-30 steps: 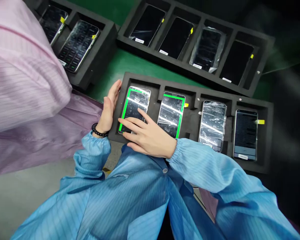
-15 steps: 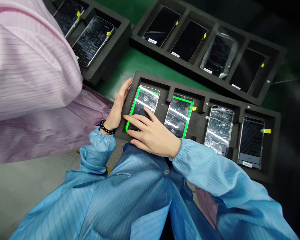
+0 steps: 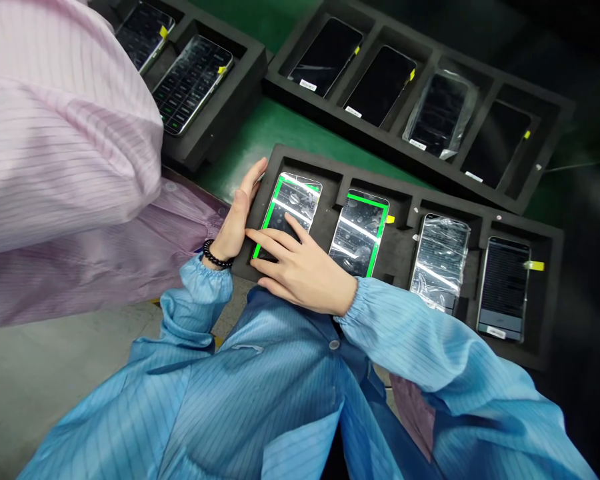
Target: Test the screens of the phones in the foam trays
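Note:
A black foam tray [image 3: 554, 293] lies at my front with phones in its compartments. My left hand [image 3: 236, 223], wearing a black coil band at the wrist, lies along the tray's left end with fingers stretched out. Over the leftmost phone [image 3: 297, 197] my right hand [image 3: 307, 270] is spread, palm down, fingertips at its screen; exact contact is hard to tell. That phone and the second phone [image 3: 361, 230] show green borders on their screens. Wrinkled clear film covers the third phone [image 3: 439, 260]. Lines of text fill the far-right phone [image 3: 503, 287], which has a yellow tab.
Behind stands another foam tray [image 3: 400, 143] holding dark-screened phones. A third foam tray [image 3: 215, 113] at upper left holds phones, one showing a keypad grid. A co-worker's pink sleeve [image 3: 70, 133] fills the left side. The trays rest on a green surface [image 3: 260, 140].
My right hand has shifted very slightly left over the leftmost phone. The view has moved a little. At upper left, the keypad screen looks clearer, and the pink sleeve has shifted slightly.

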Demonstrator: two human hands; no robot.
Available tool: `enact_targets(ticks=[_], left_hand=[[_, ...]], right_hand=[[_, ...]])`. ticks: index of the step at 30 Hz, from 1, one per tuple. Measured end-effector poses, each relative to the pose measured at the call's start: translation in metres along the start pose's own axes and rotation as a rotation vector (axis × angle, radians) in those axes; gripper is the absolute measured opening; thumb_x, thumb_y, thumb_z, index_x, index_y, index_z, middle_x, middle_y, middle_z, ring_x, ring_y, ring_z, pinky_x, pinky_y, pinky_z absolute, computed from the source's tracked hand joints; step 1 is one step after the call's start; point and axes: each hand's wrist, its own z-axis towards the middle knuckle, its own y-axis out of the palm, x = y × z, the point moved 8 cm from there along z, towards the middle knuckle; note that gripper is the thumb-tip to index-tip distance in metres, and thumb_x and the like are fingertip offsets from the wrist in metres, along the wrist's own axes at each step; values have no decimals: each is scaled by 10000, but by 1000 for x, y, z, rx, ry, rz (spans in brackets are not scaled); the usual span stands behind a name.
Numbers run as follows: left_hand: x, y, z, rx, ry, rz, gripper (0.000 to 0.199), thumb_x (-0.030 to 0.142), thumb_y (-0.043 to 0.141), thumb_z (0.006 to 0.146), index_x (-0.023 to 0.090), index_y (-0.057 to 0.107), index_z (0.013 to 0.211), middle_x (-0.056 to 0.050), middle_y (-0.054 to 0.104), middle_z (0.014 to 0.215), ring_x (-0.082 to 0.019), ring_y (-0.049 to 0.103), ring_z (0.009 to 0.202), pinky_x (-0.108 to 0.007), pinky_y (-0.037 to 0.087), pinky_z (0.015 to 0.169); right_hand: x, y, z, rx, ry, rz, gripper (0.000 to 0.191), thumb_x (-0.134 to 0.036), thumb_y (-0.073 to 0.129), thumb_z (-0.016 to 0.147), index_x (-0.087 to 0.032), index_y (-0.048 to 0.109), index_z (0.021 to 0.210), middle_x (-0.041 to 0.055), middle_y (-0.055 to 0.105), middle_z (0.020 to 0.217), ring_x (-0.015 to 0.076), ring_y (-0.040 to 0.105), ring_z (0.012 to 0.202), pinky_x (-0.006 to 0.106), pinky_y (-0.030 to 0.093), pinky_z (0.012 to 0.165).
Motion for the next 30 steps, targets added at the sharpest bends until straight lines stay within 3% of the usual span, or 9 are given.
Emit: enact_targets(ticks=[6,11,17,22,30], left_hand=[[-1,1,-1,-5,1,-38,682,705,132,987,373,402,1517,17,387,1619,-222,274,1548,-441,196,1302],[-2,0,-1,4,1,-23,692,727,153,978,372,411,1514,8,413,1597,-248,260,1552,-468,175,1301],[3,2,-1,2,19,-28,667,711,135,988,396,423,1501,18,423,1585,-277,249,1554,-529,167,1289],[2,2,0,1,7,-5,698,727,122,976,383,407,1513,11,396,1603,-267,250,1555,-518,148,1297],[1,2,0,14,-22,-28,724,774,143,950,384,427,1490,3,393,1585,-305,226,1559,-547,128,1290]], right_hand=[[1,-8,-2,47,3,-13,292,-329,484,1018,-160,720,1045,152,549,1494,273,525,1356,614,286,1243],[2,-3,0,23,6,-7,273,-332,511,1008,-165,712,1086,165,523,1517,283,525,1350,641,293,1223],[5,-14,-2,89,36,-26,305,-340,476,1022,-169,705,1127,163,516,1524,285,510,1362,617,274,1233],[2,-4,-2,16,13,-2,301,-345,492,1016,-171,707,1135,170,511,1528,291,523,1350,649,299,1209],[6,-9,-1,46,50,10,313,-344,488,1017,-159,709,1138,184,499,1535,304,505,1367,648,280,1217]])
